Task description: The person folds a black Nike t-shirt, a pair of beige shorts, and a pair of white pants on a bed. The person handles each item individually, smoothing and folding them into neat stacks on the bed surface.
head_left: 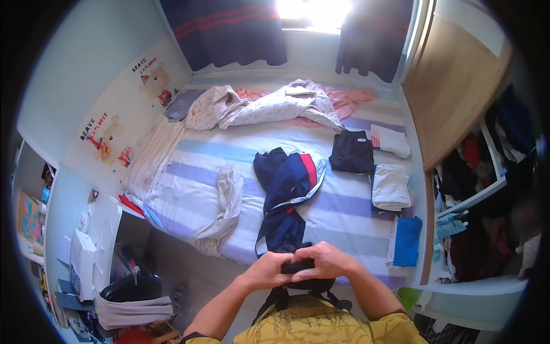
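Observation:
At the bed's near edge, my left hand (270,272) and my right hand (324,262) are close together, fingers closed on a bunched piece of black cloth (300,266). What garment it is, and whether it joins the trousers beyond, I cannot tell. Navy trousers (286,180) with a red and white side stripe lie twisted on the bed just past my hands. To their left is a crumpled light grey garment (228,203).
Folded black shorts (351,152), white clothes (391,187) and a blue folded garment (406,241) line the bed's right side. A patterned blanket (281,106) lies rumpled at the far end. An open wardrobe (472,192) is at right; a chair (134,288) stands lower left.

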A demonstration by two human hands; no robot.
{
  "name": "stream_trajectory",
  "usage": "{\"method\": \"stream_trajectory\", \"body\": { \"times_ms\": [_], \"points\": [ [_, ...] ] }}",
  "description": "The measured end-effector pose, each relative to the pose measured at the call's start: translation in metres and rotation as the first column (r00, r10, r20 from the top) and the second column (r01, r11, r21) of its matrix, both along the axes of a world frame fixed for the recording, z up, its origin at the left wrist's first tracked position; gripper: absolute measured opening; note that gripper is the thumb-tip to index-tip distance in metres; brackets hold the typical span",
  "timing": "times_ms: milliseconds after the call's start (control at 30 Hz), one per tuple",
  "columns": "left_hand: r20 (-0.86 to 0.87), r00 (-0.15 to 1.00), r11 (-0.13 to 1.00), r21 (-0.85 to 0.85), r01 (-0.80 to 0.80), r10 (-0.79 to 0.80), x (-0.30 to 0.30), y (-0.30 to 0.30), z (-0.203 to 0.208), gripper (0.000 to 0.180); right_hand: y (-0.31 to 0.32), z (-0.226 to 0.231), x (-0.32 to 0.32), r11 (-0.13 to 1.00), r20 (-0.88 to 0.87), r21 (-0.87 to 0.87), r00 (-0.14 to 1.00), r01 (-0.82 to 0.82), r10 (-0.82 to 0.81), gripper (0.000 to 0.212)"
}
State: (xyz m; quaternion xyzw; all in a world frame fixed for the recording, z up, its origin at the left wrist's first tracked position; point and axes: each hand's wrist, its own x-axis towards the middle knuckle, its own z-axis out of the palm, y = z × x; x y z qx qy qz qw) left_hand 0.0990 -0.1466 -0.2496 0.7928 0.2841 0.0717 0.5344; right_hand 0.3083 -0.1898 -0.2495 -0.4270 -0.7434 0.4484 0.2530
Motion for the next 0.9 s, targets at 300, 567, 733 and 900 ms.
{"method": "stream_trajectory", "body": {
  "times_ms": [300,567,733,900],
  "points": [
    [0.058,0.996,0.971,-0.232,-0.058,0.074,-0.040,0.024,0.023,0.015,-0.026,-0.113,0.052,0.950,-0.059,-0.312,0.998,-0.008,-0.011,0.028],
    [0.091,0.996,0.952,0.305,-0.021,-0.007,-0.002,0.020,0.011,0.076,0.002,-0.017,0.021,0.995,-0.003,0.020,0.995,0.102,-0.102,0.026],
    [-0.070,0.994,0.993,-0.066,-0.093,0.088,0.019,0.011,0.008,0.029,0.023,0.011,0.002,0.990,0.005,0.138,0.999,0.032,-0.033,0.035],
    [0.112,0.978,0.890,-0.442,-0.110,0.177,-0.016,0.027,0.022,0.022,0.039,-0.049,0.046,0.950,-0.096,-0.207,0.971,-0.233,0.217,0.036]
  ]
}}
